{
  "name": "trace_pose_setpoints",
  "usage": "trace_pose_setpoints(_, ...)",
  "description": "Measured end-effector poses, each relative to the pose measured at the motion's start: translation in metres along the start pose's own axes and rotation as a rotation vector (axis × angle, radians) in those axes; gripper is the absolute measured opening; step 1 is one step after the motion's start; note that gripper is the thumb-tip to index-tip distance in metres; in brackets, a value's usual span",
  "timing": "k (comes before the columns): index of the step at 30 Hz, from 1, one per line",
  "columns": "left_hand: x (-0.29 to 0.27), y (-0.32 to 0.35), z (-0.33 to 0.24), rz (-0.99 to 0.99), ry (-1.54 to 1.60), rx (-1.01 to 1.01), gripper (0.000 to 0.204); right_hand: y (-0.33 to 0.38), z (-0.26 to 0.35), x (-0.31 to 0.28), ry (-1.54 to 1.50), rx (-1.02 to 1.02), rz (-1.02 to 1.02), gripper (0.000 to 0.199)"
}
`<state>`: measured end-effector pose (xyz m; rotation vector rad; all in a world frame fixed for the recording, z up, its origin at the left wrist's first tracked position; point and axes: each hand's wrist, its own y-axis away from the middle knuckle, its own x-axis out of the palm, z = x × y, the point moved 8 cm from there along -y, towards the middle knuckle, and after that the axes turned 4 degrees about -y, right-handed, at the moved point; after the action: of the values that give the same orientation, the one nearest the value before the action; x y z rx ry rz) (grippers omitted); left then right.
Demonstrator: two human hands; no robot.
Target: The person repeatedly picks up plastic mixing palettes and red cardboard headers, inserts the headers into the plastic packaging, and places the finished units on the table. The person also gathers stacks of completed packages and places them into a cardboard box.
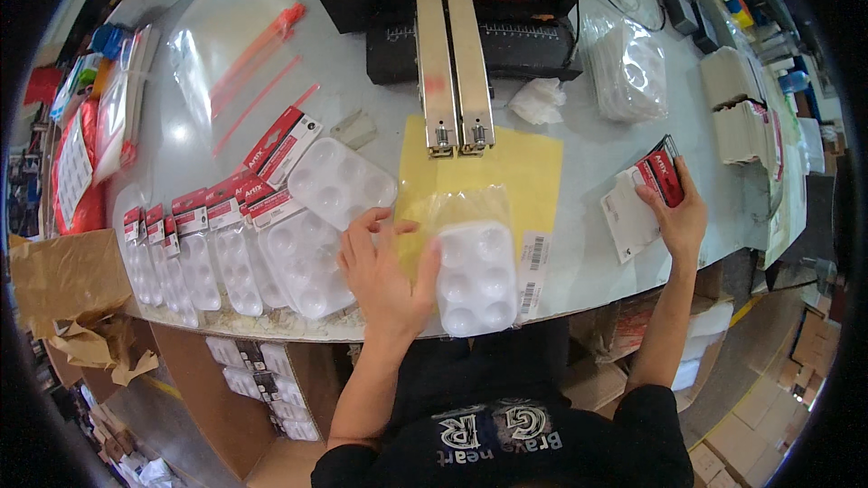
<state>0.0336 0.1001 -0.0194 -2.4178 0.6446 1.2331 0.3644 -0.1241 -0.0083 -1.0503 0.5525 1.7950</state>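
Note:
My left hand (384, 276), fingers spread and apart, hovers between two white plastic paint palettes. The palette (477, 278) on its right has round wells and sits in a clear bag at the table's front edge, partly over a yellow sheet (538, 172). Behind the hand lies another palette (342, 183) with a red-and-white header card (287, 146). Over at the right, my right hand (680, 212) grips a small stack of red-and-white header cards (658, 178), thumb on top. White cards (628, 217) lie beside and under it.
Several carded palettes (199, 267) overlap along the left front edge. Clear bags with red strips (240, 63) lie behind them. A black machine (533, 45) with two metal bars (455, 72) stands at the back. Bagged white trays (628, 72) and card stacks (750, 122) sit at the right.

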Motion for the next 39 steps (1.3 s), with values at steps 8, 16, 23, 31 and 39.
trace_pose_setpoints(8,0.016,0.007,-0.013,0.210,1.090,-0.317,0.009,0.052,0.129,0.014,-0.605,-0.187,0.363,0.060)
trace_pose_setpoints(16,-0.002,0.010,-0.031,0.249,0.928,-0.176,0.014,0.064,0.207,0.076,-0.421,-0.447,0.783,0.038)
trace_pose_setpoints(23,0.001,0.014,-0.023,0.225,0.715,-0.144,0.012,0.069,0.211,0.076,-0.391,-0.604,0.875,0.035)
trace_pose_setpoints(31,-0.006,0.013,0.009,-0.038,0.892,-0.326,0.022,0.065,0.159,0.091,-0.602,-0.115,1.005,0.025)
trace_pose_setpoints(39,0.006,0.014,0.011,-0.036,0.901,-0.305,0.025,0.088,0.143,0.102,-0.968,0.062,1.092,0.018)
